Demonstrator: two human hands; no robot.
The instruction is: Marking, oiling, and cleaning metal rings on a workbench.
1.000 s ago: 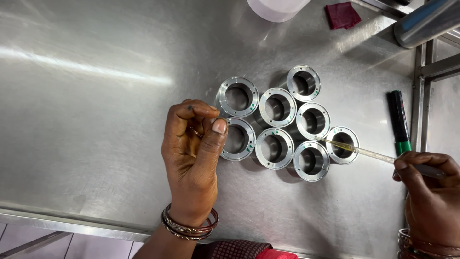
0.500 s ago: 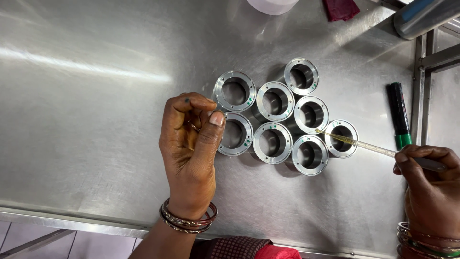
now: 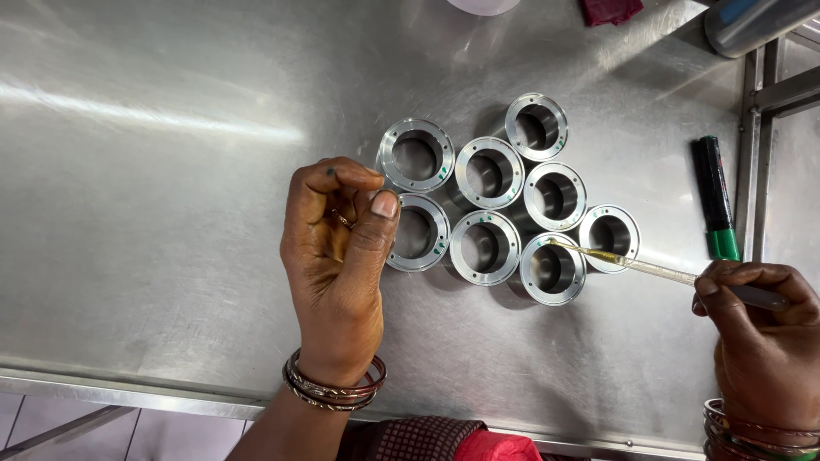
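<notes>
Several machined metal rings (image 3: 487, 175) with small green dots on their rims lie clustered on a steel table (image 3: 171, 171). My left hand (image 3: 337, 248) rests curled in a loose fist just left of the ring (image 3: 416, 232) at the cluster's near left, thumb beside its rim; nothing shows inside the fingers. My right hand (image 3: 764, 329) at the lower right grips a thin pale stick (image 3: 632, 263). Its tip touches the upper rim of the near right ring (image 3: 553, 269), beside the rightmost ring (image 3: 608, 236).
A black and green marker (image 3: 713, 205) lies right of the rings, near the table's right edge and its metal frame (image 3: 756, 128). A dark red cloth (image 3: 611, 10), a white container (image 3: 483, 4) and a grey tube (image 3: 760, 21) sit at the far side.
The stick's tip has shifted left, from the rightmost ring to the rim of the ring beside it. My left hand stays curled in place.
</notes>
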